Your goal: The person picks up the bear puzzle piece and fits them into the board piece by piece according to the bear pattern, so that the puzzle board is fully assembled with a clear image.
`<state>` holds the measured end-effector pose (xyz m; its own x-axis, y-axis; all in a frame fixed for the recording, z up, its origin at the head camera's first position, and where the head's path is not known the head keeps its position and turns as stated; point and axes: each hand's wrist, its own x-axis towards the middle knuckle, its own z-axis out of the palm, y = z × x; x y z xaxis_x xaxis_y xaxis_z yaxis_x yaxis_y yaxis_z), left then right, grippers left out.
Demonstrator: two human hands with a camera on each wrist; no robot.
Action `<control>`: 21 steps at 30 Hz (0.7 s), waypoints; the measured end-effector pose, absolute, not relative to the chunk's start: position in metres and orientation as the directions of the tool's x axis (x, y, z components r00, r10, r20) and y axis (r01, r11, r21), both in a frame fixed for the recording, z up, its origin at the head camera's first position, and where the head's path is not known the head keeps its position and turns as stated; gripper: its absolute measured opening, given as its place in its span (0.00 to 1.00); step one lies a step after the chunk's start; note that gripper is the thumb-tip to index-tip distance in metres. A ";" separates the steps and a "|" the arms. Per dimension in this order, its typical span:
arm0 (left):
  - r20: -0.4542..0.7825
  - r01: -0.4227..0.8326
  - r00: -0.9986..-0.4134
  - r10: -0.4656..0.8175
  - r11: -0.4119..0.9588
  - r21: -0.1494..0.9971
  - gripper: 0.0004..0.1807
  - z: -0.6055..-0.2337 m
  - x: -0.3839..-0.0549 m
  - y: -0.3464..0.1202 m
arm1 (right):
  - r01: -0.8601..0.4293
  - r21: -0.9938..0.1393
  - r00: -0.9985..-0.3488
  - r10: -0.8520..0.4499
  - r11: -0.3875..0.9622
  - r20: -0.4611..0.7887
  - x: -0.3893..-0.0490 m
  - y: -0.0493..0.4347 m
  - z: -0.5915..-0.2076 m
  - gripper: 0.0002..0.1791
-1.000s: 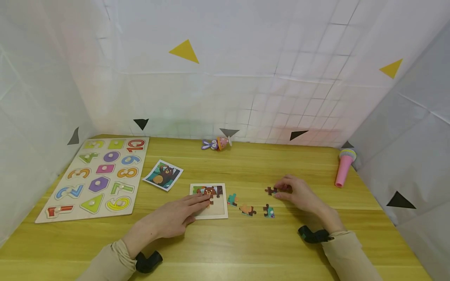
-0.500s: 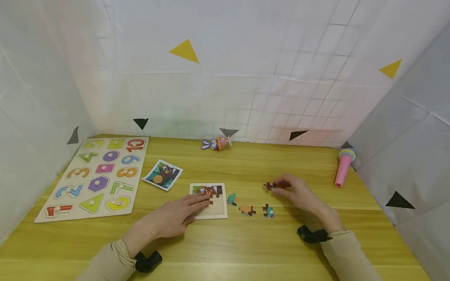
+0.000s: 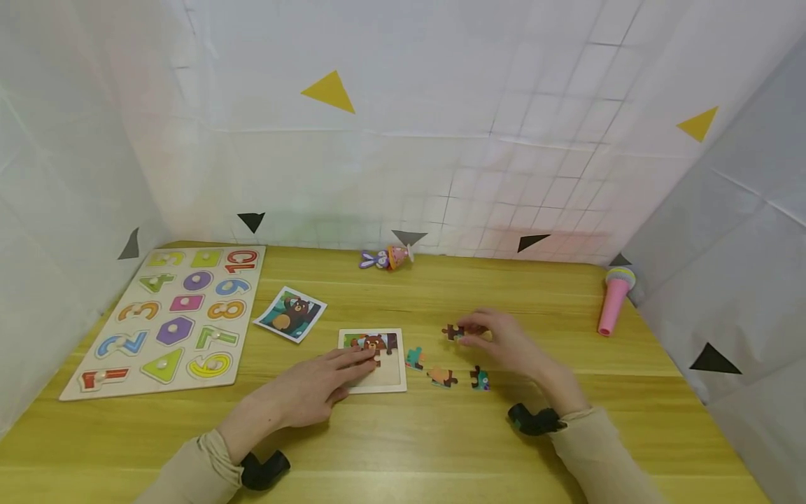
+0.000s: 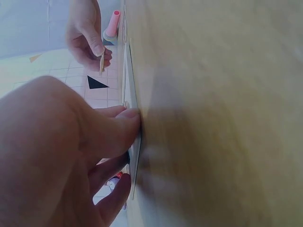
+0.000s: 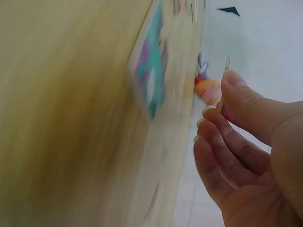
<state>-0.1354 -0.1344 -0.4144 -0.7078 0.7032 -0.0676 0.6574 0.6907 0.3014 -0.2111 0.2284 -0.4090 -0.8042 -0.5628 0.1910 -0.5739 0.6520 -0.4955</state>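
Note:
In the head view my left hand (image 3: 308,392) lies over the wooden puzzle tray (image 3: 403,364), fingers stretched across its left part. Its thumb (image 4: 125,130) touches the tray's edge in the left wrist view. Bear-picture pieces fill the tray's top, partly hidden by the fingers; bare wood shows at lower right. My right hand (image 3: 513,350) pinches a dark brown jigsaw piece (image 3: 450,332) between thumb and fingers, held up off the table in both wrist views. Loose on the table between the hands lie a teal piece (image 3: 415,358), an orange-brown piece (image 3: 443,378) and a teal-and-brown piece (image 3: 481,379).
A picture card (image 3: 292,315) of the bear lies behind the tray, to the left. Farther left is a board (image 3: 245,336) of numbers and shapes. A small rabbit toy (image 3: 380,260) lies at the back edge, and a pink toy microphone (image 3: 613,304) at right.
My right hand has lifted the dark brown jigsaw piece off the table and carried it leftward, towards the tray. My left hand has stayed in place on the tray.

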 end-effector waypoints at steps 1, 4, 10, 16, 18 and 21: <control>-0.070 0.657 -0.708 0.703 0.692 0.301 0.30 -0.414 -0.136 -0.134 | -0.577 -0.494 -0.801 -0.570 0.650 0.186 -0.211 0.225 -0.408 0.16; -0.077 0.653 -0.709 0.701 0.694 0.303 0.30 -0.414 -0.136 -0.134 | -0.575 -0.500 -0.797 -0.581 0.648 0.163 -0.211 0.213 -0.406 0.17; -0.081 0.654 -0.706 0.703 0.693 0.303 0.30 -0.415 -0.137 -0.134 | -0.583 -0.529 -0.781 -0.605 0.616 0.157 -0.210 0.193 -0.402 0.17; -0.095 0.645 -0.712 0.696 0.701 0.303 0.31 -0.414 -0.136 -0.134 | -0.621 -0.529 -0.746 -0.643 0.578 0.173 -0.209 0.178 -0.401 0.16; -0.094 0.644 -0.712 0.696 0.701 0.305 0.31 -0.413 -0.136 -0.134 | -0.630 -0.529 -0.736 -0.654 0.569 0.173 -0.209 0.173 -0.401 0.16; -0.085 0.647 -0.710 0.699 0.696 0.312 0.30 -0.413 -0.135 -0.134 | -0.640 -0.533 -0.723 -0.669 0.553 0.174 -0.209 0.166 -0.402 0.16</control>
<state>-0.1355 -0.1340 -0.4130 -0.7104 0.6986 -0.0850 0.6468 0.6957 0.3124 -0.2091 0.1664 -0.4023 -0.7228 -0.6687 0.1741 -0.6402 0.5532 -0.5331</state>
